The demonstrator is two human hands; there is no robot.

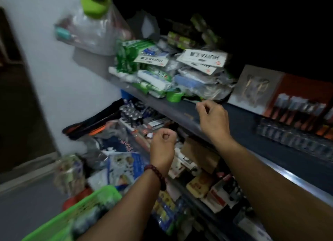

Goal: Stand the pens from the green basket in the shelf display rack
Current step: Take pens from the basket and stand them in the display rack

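The green basket [100, 197] sits at the bottom left with dark, blurred items inside; no single pen can be made out. At the right of the upper shelf stands an orange and grey display rack [297, 105] holding rows of pen-like items. My left hand [163, 145], with a bead bracelet on the wrist, is a closed fist above the lower shelf's goods, and nothing shows in it. My right hand [212, 116] is at the front edge of the upper shelf [182, 113], left of the rack, fingers curled and pinched. The blur hides whether it holds anything.
White and green packets [153, 69] are piled on the upper shelf to the left of my right hand. Batteries [131, 113] and small boxes [198, 168] crowd the lower shelf. A clear plastic bag [93, 30] hangs on the pale wall at the left.
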